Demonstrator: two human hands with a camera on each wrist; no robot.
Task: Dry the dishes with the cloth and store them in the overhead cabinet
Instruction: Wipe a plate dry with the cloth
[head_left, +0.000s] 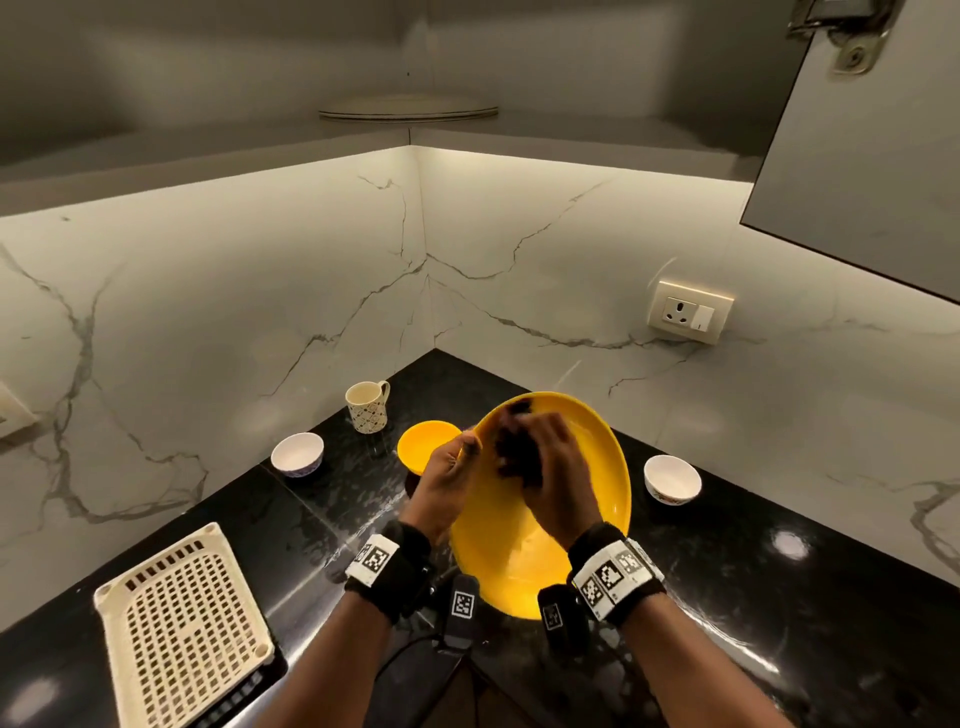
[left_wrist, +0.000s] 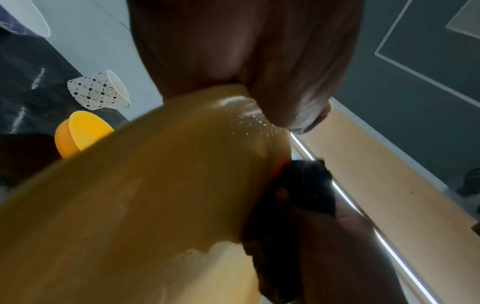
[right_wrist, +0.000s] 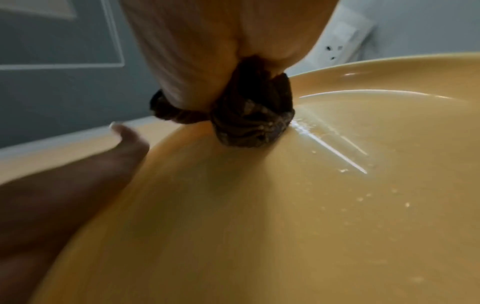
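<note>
1. Wiping is underway: the right hand presses a bunched dark cloth, fingers curled round it, against the face of the yellow plate, held tilted above the counter.
2. Droplets on the plate say it's not dry yet.
3. The left hand grips the plate's rim.
4. Waiting on the counter: a yellow bowl, two white bowls and a mug.
5. One pale plate sits on the cabinet shelf overhead, so I'd say most of the job remains.

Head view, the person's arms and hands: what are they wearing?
Both forearms are bare, with no sleeves. Each wrist has a black band carrying white square-patterned marker tags. A black device with another tag hangs under each wrist. The left hand and right hand wear no gloves.
</note>
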